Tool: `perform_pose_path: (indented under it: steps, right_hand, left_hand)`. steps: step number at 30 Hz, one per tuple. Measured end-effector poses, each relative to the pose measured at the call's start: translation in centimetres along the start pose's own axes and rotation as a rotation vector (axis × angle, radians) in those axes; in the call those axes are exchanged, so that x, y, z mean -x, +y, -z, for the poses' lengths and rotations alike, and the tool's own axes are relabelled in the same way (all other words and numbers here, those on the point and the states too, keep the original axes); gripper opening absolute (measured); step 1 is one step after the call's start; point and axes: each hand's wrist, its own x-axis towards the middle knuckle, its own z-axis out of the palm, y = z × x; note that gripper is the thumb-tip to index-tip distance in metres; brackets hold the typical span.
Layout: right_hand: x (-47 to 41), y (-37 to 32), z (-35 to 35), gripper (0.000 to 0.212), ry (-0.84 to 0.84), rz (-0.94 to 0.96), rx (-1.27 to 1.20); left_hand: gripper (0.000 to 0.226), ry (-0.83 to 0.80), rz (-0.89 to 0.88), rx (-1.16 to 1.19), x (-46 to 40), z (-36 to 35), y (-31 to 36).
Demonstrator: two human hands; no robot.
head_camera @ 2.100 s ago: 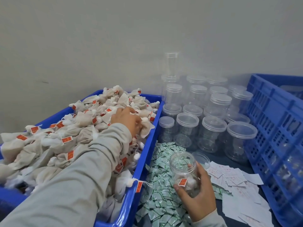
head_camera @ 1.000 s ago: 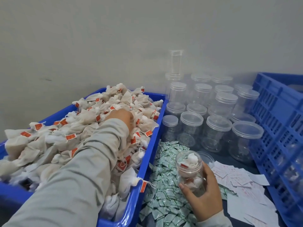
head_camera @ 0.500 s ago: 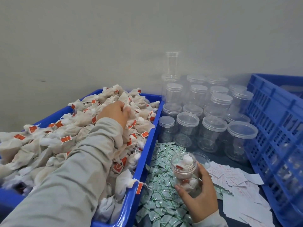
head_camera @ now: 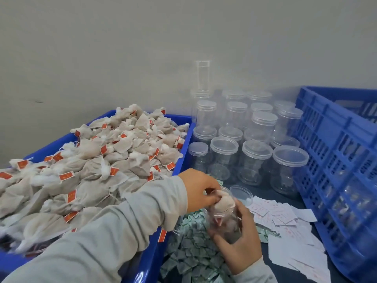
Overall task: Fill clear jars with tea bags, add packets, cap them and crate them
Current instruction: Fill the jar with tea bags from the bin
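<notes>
My right hand (head_camera: 237, 240) grips an uncapped clear jar (head_camera: 224, 218) low in the middle, partly filled with tea bags. My left hand (head_camera: 199, 189) is over the jar's mouth and pinches a tea bag (head_camera: 224, 202) that sticks out of the opening. A blue bin (head_camera: 179, 158) on the left is heaped with tea bags (head_camera: 98, 166) bearing red tags. The jar's clear lid (head_camera: 240, 194) lies just behind it. Green-white packets (head_camera: 193, 254) are piled under the jar.
Several capped empty clear jars (head_camera: 253, 152) stand in rows behind, against the grey wall. A blue slatted crate (head_camera: 338, 160) fills the right side. White paper slips (head_camera: 285, 225) are scattered on the dark table between jar and crate.
My left hand left the tea bag heap and came right to the jar's mouth with a tea bag. The jar in my right hand holds more bags than before.
</notes>
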Motion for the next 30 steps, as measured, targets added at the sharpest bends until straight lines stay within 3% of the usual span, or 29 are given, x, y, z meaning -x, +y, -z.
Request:
perform_pose_path:
  steps: [6,8,10,13,15,16,17,21,30]
  right_hand:
    - [-0.1,0.6,0.0,0.084,0.0,0.031,0.011]
    - [0.0,0.5,0.0,0.082,0.01,0.021,-0.016]
    - [0.0,0.3,0.1,0.083,0.009,0.024,-0.006]
    - [0.0,0.2,0.4,0.089,0.003,0.025,0.023]
    - [-0.1,0.1,0.5,0.089,-0.021,0.008,0.035]
    - [0.0,0.0,0.6,0.089,-0.032,-0.001,0.039]
    - [0.0,-0.1,0.6,0.088,-0.039,-0.004,0.043]
    - [0.1,-0.5,0.5,0.087,-0.062,0.007,0.042]
    - [0.2,-0.7,0.7,0.083,-0.069,-0.039,-0.087]
  left_hand:
    - [0.031,-0.338,-0.023,0.013,0.3,-0.5,0.4]
    - [0.031,-0.354,-0.028,0.084,0.4,0.1,0.0]
    - [0.03,-0.241,0.002,0.146,0.7,1.1,-0.4]
    - [0.031,0.145,0.115,0.325,1.1,3.0,-1.9]
    - [0.027,0.402,0.257,0.256,1.2,4.3,-4.1]
    - [0.025,0.448,0.355,0.15,1.3,4.9,-5.4]
    - [0.026,0.412,0.469,0.028,1.4,5.2,-6.8]
    - [0.043,-0.071,0.81,-0.248,1.5,5.0,-9.3]
    - [0.031,0.007,0.866,-0.223,2.6,6.8,-10.1]
